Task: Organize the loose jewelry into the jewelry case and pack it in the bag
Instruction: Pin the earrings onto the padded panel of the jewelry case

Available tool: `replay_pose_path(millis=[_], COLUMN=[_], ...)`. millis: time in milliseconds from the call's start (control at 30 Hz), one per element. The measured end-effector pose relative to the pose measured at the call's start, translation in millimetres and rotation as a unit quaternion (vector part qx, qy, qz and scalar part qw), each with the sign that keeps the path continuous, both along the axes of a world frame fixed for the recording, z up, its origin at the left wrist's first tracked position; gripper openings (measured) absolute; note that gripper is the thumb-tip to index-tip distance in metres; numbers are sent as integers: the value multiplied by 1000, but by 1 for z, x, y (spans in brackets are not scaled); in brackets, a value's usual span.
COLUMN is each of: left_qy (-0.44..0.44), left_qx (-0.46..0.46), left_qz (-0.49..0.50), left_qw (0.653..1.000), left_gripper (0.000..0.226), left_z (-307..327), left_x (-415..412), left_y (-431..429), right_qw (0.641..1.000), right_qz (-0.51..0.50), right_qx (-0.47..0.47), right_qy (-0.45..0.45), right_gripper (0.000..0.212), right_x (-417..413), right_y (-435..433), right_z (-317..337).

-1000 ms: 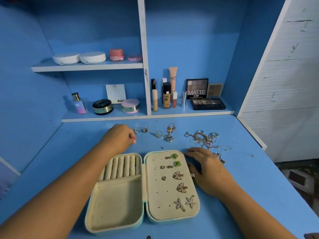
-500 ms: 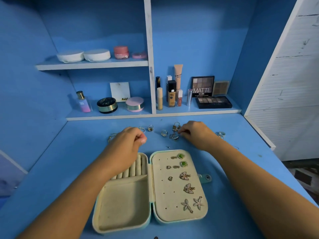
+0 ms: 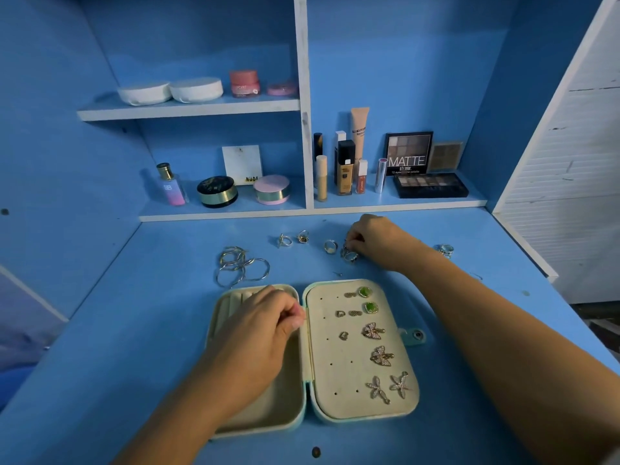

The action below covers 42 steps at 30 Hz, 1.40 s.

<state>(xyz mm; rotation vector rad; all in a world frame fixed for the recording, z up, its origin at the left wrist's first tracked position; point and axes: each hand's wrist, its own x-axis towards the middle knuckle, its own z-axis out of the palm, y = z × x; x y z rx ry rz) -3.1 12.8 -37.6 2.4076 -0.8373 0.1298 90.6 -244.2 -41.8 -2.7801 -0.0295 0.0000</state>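
Open case point(image 3: 335, 374) sits low in the centre, with earrings point(image 3: 380, 355) pinned down its right panel. Left hand point(image 3: 258, 330) hovers over the left half, fingertips pinched together by the hinge. Above centre, right hand point(image 3: 375, 239) curls its fingers onto a clump of rings point(image 3: 350, 257). Hoops point(image 3: 241, 266) lie further left.

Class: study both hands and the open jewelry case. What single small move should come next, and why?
Probably lift the right hand with a ring from the clustered rings its fingers curl on, toward the jewelry case: the visible ring rolls hold nothing, though the left hand hangs over them.
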Motion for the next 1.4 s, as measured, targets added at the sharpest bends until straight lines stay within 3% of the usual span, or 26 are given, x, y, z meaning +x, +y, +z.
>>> replay_pose_path(millis=[100,233,567,733,867,1033,1200,1400], left_qy=[8,11,-35,-52,-57,-61,-57,-57], left_qx=[11,33,112,121,117,161,194,186], left_qz=[-4,-7,-80,-71,-55,-40,-44,-55], left_qw=[1000,999,990,989,990,984,978,979], left_gripper=[8,9,13,16,13,18,17,16], left_z=[5,9,4,1,2,9,11,7], left_x=[-8,-20,-30,-34,-37,-41,-42,-39], left_y=[-3,-12,-24,-29,-31,-32,-34,-34], right_qw=[1000,997,985,982,979,948,934,959], right_qz=[-13,-6,-46,-50,-46,-137,-138,-70], right_qx=[-19,43,118,27,18,144,260,217], right_qy=[22,-57,-118,-181,-195,-247,-203,-171], right_gripper=[23,14,6,6,8,17,12,15], right_x=[-3,-42,-157,-153,-149,-168,-197,-196], right_y=[4,3,3,-14,-19,-17,3,7], right_z=[3,18,-10,-33,-37,-30,-33,-36])
